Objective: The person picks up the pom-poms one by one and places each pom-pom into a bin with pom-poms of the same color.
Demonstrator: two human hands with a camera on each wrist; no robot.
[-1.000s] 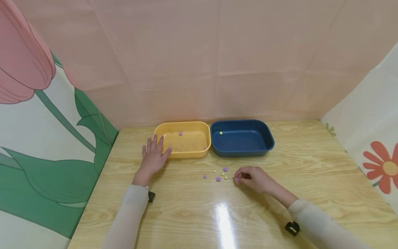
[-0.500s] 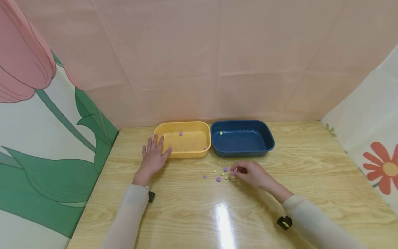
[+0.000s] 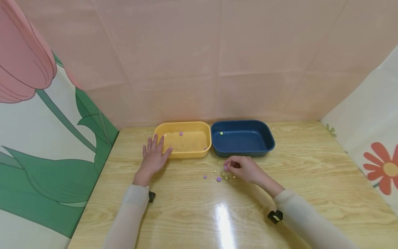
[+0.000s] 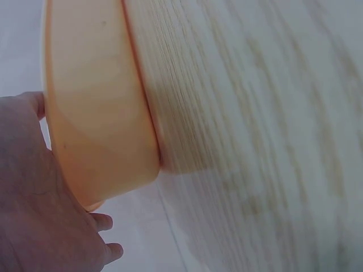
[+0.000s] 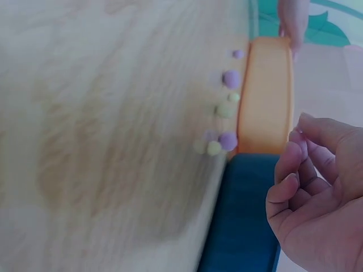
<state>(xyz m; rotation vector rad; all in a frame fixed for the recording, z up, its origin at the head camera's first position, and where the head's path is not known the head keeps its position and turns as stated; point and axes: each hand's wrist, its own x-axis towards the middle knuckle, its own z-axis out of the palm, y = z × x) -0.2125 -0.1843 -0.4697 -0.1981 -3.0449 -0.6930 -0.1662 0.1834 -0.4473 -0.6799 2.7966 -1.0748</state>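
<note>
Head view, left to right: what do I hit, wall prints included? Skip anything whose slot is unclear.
Pink tulip print → left hand → yellow tray → blue tray → red flower print

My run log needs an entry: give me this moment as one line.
left hand: touches yellow tray; right hand: pinches purple ball; yellow tray: two purple balls; blue tray: yellow-green ball; table: loose balls
</note>
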